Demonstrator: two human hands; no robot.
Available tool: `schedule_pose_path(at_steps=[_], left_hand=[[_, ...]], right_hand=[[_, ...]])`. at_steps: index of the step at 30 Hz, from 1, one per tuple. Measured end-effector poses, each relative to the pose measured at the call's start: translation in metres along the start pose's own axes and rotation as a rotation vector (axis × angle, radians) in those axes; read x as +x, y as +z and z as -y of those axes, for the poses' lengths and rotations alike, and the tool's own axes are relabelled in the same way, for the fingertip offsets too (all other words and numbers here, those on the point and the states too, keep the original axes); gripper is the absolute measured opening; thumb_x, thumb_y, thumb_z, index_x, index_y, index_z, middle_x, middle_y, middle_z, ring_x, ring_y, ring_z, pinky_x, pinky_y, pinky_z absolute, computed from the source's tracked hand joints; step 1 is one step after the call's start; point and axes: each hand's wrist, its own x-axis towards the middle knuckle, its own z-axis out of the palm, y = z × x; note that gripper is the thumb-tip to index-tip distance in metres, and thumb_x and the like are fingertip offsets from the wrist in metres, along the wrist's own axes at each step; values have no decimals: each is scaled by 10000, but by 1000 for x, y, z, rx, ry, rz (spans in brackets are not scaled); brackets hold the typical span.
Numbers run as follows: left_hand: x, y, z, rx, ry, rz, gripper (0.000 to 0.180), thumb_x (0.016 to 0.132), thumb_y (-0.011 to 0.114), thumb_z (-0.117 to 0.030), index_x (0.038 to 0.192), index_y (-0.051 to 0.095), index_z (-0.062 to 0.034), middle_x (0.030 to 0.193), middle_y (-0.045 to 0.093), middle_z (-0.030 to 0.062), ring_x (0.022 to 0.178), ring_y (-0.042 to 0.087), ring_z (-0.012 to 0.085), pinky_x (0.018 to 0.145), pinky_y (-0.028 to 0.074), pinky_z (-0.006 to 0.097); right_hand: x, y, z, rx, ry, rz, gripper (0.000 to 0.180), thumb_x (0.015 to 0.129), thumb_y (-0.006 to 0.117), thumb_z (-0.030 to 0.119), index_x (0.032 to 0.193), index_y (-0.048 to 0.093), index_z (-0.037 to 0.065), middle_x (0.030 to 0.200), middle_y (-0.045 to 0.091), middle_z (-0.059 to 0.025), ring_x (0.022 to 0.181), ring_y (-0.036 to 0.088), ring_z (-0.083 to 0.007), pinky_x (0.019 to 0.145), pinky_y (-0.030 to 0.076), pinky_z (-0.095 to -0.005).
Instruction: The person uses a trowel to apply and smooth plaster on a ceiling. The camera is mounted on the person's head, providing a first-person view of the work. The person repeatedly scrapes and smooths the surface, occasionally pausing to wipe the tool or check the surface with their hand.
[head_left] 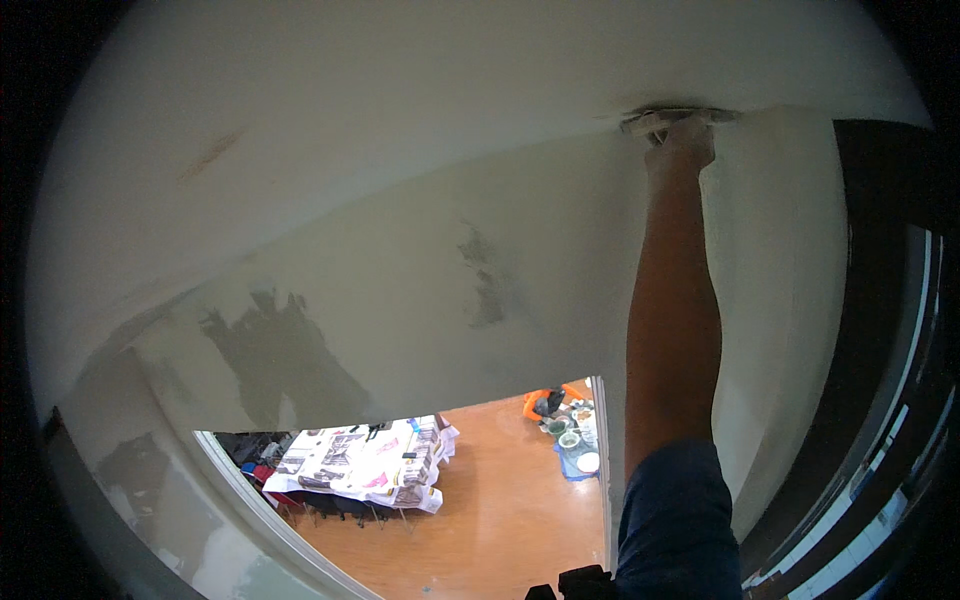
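Observation:
My right hand (686,143) is raised overhead at the end of a straight arm in a dark blue sleeve. Its fingers wrap round the handle of a flat trowel (645,124), seen nearly edge-on. The blade lies against the pale ceiling (420,80), close to where it meets the wall (560,260). Dark smudges show around the blade's edge. Part of the trowel is hidden behind the hand. My left hand is out of view.
Grey filler patches (280,355) mark the wall. Below is an opening with a white frame (600,450); beyond it stand a covered table (350,465) and buckets (569,440) on an orange-brown floor (500,510). A dark frame (870,220) rises at the right.

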Motion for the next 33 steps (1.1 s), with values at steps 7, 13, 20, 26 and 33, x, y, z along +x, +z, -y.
schedule_pose_path(at_steps=[7,13,20,26,33], left_hand=[[16,-9,-17,-275,-144,-9,815,879,579,-225,1557,129,-228,983,629,194,872,572,320,809,469,426],[-15,-19,-21,-745,-460,96,750,926,527,-334,1557,134,-237,975,622,209,884,561,342,815,473,427],[-9,-6,-12,-131,-96,-9,836,896,578,-266,1560,71,-237,1026,648,254,887,580,316,815,447,423],[4,-6,-14,-439,-219,14,856,883,585,-171,1559,67,-251,949,650,234,837,575,329,808,453,419],[-2,-13,-6,-102,-93,-34,856,880,591,-198,1558,68,-186,921,649,228,784,570,339,830,441,429]], right_hand=[[32,-2,-14,-38,-199,-97,525,1029,409,296,1471,299,32,1436,403,-221,1260,489,-384,1078,447,-474],[-19,9,-11,454,-11,-4,512,1005,473,244,1460,329,58,1423,452,-147,1258,509,-252,1059,466,-381],[55,-13,-68,-36,-227,28,513,1006,491,262,1463,336,86,1391,465,-169,1212,525,-330,1031,480,-415],[62,-13,-61,31,-25,-85,441,1006,488,216,1407,404,53,1305,528,-190,1134,577,-322,959,515,-434],[23,10,-51,-219,-138,-155,409,983,532,220,1343,456,42,1248,575,-162,1098,600,-295,930,526,-422]])
